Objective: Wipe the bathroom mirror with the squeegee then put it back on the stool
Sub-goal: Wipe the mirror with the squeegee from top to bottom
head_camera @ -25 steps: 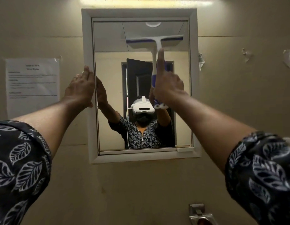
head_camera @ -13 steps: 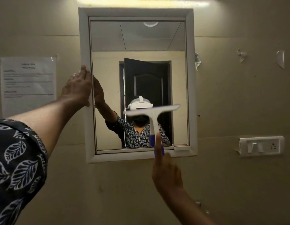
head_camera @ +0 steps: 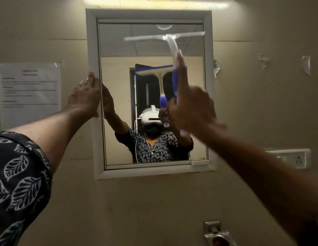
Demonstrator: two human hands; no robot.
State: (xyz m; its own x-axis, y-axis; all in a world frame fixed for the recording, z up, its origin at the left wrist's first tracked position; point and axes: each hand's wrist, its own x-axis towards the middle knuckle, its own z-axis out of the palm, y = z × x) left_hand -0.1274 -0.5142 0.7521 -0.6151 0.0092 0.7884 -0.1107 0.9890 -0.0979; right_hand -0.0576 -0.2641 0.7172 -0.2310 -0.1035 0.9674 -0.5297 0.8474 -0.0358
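The white-framed mirror (head_camera: 91, 50) hangs on the beige wall straight ahead. My right hand (head_camera: 190, 107) grips the blue handle of the white squeegee (head_camera: 172, 45), index finger stretched up along its neck. Its blade lies level near the glass's top right, blurred by motion. My left hand (head_camera: 85, 96) rests flat against the left side of the frame, fingers together, holding nothing. The glass reflects me, both arms and the squeegee. No stool is in view.
A printed paper notice (head_camera: 30, 93) is taped to the wall left of the mirror. A white switch and socket plate (head_camera: 295, 159) sits at the right. A metal fitting (head_camera: 216, 233) sticks out of the wall low down. Tape scraps (head_camera: 305, 64) cling at upper right.
My right hand pulled the squeegee down from the top of the glass to its bottom edge, then lifted it back up to the top right. My left hand stayed on the frame.
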